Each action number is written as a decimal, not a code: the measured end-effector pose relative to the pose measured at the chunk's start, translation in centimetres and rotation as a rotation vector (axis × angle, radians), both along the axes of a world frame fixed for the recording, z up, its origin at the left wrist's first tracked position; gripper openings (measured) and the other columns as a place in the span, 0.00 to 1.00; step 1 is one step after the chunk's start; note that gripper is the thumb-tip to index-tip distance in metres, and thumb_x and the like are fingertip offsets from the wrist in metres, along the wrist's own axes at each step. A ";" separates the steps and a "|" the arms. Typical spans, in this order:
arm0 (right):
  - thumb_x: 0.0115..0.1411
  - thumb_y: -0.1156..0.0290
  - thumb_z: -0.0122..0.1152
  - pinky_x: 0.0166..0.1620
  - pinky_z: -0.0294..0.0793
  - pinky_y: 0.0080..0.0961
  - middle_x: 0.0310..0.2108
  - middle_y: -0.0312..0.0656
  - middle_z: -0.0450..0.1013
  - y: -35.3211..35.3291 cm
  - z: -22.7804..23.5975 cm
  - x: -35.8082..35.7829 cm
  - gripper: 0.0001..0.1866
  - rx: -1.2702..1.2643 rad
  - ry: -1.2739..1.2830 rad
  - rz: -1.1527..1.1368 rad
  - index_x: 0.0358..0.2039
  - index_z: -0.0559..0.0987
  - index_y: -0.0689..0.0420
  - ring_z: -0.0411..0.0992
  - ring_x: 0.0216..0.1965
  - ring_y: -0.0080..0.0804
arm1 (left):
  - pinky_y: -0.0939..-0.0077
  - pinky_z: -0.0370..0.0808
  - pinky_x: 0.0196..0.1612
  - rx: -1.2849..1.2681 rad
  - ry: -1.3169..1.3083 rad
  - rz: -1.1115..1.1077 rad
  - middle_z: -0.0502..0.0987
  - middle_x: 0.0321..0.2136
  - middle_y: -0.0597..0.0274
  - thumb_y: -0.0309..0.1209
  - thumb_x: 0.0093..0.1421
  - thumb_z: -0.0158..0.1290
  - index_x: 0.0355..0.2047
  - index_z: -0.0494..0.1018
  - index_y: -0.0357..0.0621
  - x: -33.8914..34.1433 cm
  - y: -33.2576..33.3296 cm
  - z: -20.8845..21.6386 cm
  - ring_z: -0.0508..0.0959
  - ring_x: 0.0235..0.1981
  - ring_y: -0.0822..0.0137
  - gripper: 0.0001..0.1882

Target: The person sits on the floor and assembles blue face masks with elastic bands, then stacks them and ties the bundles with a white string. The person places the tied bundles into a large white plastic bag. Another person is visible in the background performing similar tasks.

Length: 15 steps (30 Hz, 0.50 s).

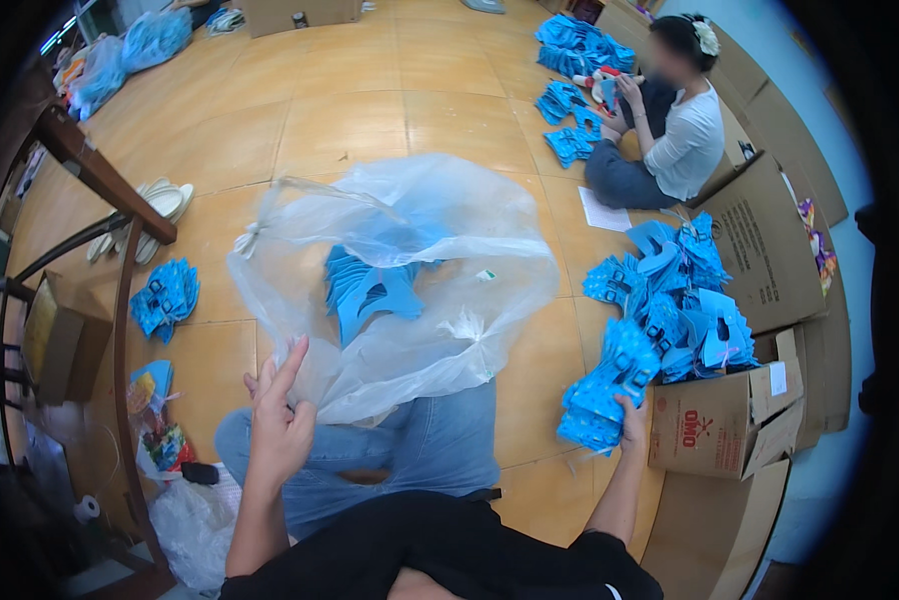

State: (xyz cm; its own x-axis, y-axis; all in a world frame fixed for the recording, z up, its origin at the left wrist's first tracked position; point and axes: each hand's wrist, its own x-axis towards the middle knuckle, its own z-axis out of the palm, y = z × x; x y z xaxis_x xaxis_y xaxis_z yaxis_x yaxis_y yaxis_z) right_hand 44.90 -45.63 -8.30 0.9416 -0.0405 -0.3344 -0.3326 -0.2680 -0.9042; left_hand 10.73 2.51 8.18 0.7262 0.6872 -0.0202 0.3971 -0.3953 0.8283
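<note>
The right hand [633, 422] clasps the right edge of a blue, white-flecked stack of thin flat pieces [606, 385], probably light, bendy, best squeezed across its thickness. The left hand [282, 420], fingers partly spread, meets the limp, clear plastic bag [515, 265] at its near-left edge; whether it pinches, I cannot tell.

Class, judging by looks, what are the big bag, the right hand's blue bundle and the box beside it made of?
Bag: thin, glossy plastic film; it creases, and blue pieces show through. Bundle: smooth coated card or plastic sheet, perhaps; its thin layers fit either. Box: matt brown cardboard, likely, from its folding flaps.
</note>
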 end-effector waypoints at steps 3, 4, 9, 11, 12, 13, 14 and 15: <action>0.50 0.67 0.64 0.58 0.66 0.35 0.55 0.44 0.66 4.9 7.4 0.4 0.37 0.376 -0.131 0.219 0.60 0.61 0.61 0.66 0.55 0.37 | 0.50 0.35 0.65 -0.091 0.051 0.032 0.65 0.57 0.50 0.18 0.48 0.42 0.65 0.57 0.45 -0.6 1.0 0.2 0.64 0.60 0.54 0.40; 0.51 0.65 0.63 0.58 0.66 0.36 0.55 0.43 0.66 7.0 9.3 0.8 0.36 0.528 -0.184 0.366 0.59 0.62 0.61 0.66 0.55 0.36 | 0.54 0.39 0.64 -0.089 -0.016 0.007 0.64 0.58 0.50 0.17 0.47 0.42 0.66 0.56 0.44 -0.9 1.2 0.2 0.63 0.61 0.55 0.41; 0.64 0.60 0.55 0.59 0.66 0.36 0.56 0.43 0.66 23.6 12.9 2.6 0.26 1.059 -0.151 0.758 0.58 0.65 0.60 0.67 0.54 0.36 | 0.75 0.60 0.60 -0.085 -0.156 -0.067 0.60 0.63 0.50 0.15 0.45 0.40 0.67 0.50 0.39 -2.2 0.3 -0.2 0.61 0.63 0.62 0.44; 0.60 0.62 0.60 0.58 0.66 0.35 0.55 0.42 0.66 33.1 12.6 1.8 0.28 0.898 -0.032 0.923 0.58 0.66 0.60 0.67 0.54 0.35 | 0.75 0.59 0.61 0.041 -0.082 -0.038 0.58 0.64 0.50 0.15 0.44 0.40 0.68 0.48 0.38 -2.6 -0.4 -0.5 0.61 0.63 0.62 0.45; 0.53 0.63 0.65 0.58 0.66 0.34 0.54 0.42 0.67 35.7 13.2 0.9 0.34 0.708 -0.058 1.122 0.58 0.65 0.61 0.67 0.53 0.34 | 0.71 0.53 0.62 0.117 -0.082 -0.041 0.59 0.64 0.50 0.15 0.44 0.41 0.68 0.47 0.37 -2.8 -0.6 -0.6 0.63 0.60 0.63 0.45; 0.45 0.64 0.70 0.57 0.67 0.32 0.53 0.41 0.67 38.4 13.6 0.1 0.40 0.473 -0.196 1.334 0.59 0.65 0.61 0.66 0.53 0.33 | 0.67 0.47 0.63 0.037 -0.121 0.023 0.59 0.63 0.50 0.16 0.44 0.41 0.68 0.47 0.36 -3.0 -0.7 -0.8 0.65 0.58 0.64 0.45; 0.38 0.65 0.75 0.56 0.67 0.31 0.52 0.41 0.68 41.4 13.9 -0.6 0.46 0.357 -0.255 1.567 0.59 0.64 0.61 0.66 0.53 0.31 | 0.60 0.35 0.65 -0.023 -0.186 0.074 0.62 0.61 0.50 0.17 0.45 0.42 0.68 0.47 0.35 -3.2 -0.6 -0.9 0.69 0.53 0.65 0.45; 0.36 0.64 0.76 0.57 0.66 0.32 0.52 0.43 0.68 43.9 13.7 -1.2 0.50 0.175 -0.211 1.765 0.61 0.62 0.59 0.66 0.54 0.35 | 0.57 0.30 0.67 -0.070 -0.247 0.120 0.64 0.60 0.50 0.18 0.45 0.43 0.68 0.47 0.35 -3.4 -0.4 -1.0 0.70 0.51 0.65 0.45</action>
State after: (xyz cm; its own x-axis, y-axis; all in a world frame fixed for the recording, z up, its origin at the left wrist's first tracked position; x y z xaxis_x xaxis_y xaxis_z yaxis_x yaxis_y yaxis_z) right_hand 43.71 -1.75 5.45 -0.1508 0.9831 -0.1033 0.3279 -0.0488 -0.9434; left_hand 7.32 2.07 7.18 0.6287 0.7716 0.0967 0.2206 -0.2962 0.9293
